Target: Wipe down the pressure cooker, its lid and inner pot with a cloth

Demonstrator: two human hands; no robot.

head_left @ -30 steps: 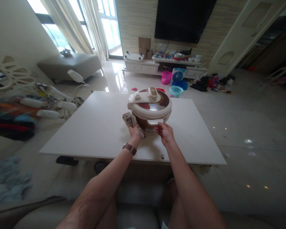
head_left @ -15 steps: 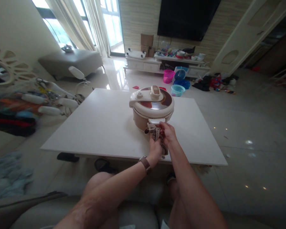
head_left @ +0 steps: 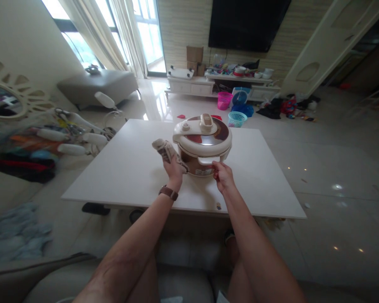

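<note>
l hand (head_left: 174, 169) is clutching cloth (head_left: 165, 150) against cooker (head_left: 205, 145) left side, r hand (head_left: 222, 176) is pinching front handle (head_left: 209, 160); wiping looks partway, lid (head_left: 208, 136) not covered yet.

There were one pressure cooker (head_left: 202, 143), one cloth (head_left: 166, 150), one wristwatch (head_left: 168, 192), one white table (head_left: 129, 168), two hands (left hand (head_left: 174, 169), right hand (head_left: 222, 177)) and two baskets (pink basket (head_left: 224, 100), teal basket (head_left: 236, 119)).
</note>
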